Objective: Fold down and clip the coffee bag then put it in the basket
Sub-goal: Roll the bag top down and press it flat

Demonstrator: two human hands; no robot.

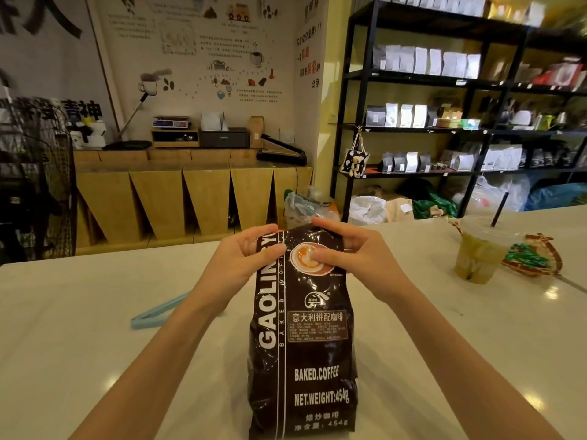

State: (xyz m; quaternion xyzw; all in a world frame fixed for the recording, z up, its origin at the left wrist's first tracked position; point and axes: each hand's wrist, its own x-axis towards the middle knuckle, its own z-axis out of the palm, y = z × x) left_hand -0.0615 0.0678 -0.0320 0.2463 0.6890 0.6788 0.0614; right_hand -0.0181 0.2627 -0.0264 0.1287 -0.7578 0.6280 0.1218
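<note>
Coffee bag (303, 328) is standing upright on the white table (79, 312), directly between both hands: left hand (244, 255) and right hand (343, 249) are each pinching its folded top corners.

Warm, rather dim indoor light from overhead leaves small bright glints on the glossy worktop (95, 360) and on the bag (301, 344). The wide lens bends the shelves (444, 122) at the right, where the upper corner smears with blur; the fan (35, 185) at the left sits dark.

An iced drink cup (479, 255) with a straw is seen near the counter's (95, 312) right edge, a snack packet (533, 257) lying just beside it.
</note>
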